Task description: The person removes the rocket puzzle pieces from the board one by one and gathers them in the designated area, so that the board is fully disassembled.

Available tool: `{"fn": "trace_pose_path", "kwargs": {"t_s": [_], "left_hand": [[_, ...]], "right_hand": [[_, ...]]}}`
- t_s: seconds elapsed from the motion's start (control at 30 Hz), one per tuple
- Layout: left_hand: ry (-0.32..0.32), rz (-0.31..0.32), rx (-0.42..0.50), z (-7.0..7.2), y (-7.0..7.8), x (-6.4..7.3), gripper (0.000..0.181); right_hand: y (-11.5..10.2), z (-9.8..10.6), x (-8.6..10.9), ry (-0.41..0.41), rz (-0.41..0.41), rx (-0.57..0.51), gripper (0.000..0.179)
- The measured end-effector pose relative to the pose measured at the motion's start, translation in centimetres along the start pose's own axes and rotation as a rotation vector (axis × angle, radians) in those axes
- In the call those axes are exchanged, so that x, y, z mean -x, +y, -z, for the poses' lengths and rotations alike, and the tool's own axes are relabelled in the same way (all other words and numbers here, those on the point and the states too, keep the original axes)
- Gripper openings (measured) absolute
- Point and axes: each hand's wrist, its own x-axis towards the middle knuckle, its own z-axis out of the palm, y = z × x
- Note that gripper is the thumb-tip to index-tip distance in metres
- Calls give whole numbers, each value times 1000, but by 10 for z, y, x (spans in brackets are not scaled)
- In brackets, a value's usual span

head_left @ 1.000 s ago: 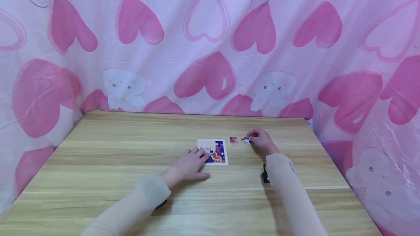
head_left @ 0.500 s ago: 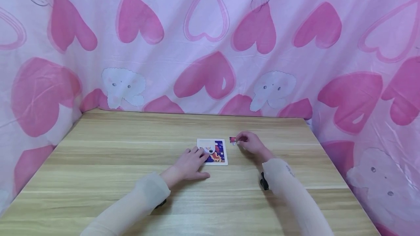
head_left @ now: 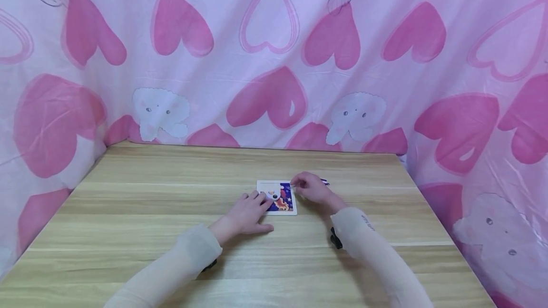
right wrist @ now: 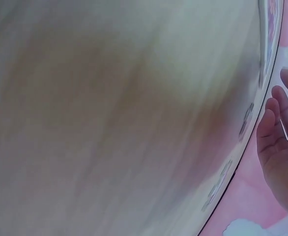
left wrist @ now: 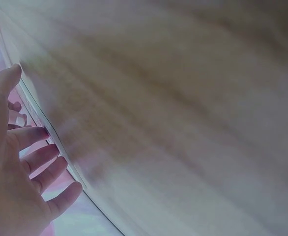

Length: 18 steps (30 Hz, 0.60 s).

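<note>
A small jigsaw puzzle board [head_left: 289, 203] with a white border lies on the table. It shows a purple, starry picture with a white figure and orange shapes. My left hand [head_left: 248, 214] rests its fingertips on the board's left part, fingers spread and thumb out on the wood. My right hand [head_left: 314, 189] is over the table at the board's upper right corner, fingers bent, fingertips right at its edge. Two loose puzzle pieces lie flat in the right wrist view: one piece [right wrist: 246, 121] nearer the board, another piece [right wrist: 216, 186] farther off. In the head view, one piece [head_left: 325, 182] peeks out behind the right hand.
The wood-grain table [head_left: 150, 194] spreads around both hands. A pink and white curtain with hearts [head_left: 267, 99] hangs along its back edge and both sides. Dark straps show under the sleeves at both wrists.
My right hand has moved left from the farther puzzle piece, past the nearer one, to the board's right edge. The left hand has stayed on the board.
</note>
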Motion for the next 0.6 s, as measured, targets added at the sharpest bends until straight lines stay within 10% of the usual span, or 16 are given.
{"fn": "trace_pose_path", "kwargs": {"t_s": [0.6], "left_hand": [[8, -4, -15, -2, -1, 0, 76]], "right_hand": [[-14, -10, -18, -133, -19, 212, 21]]}}
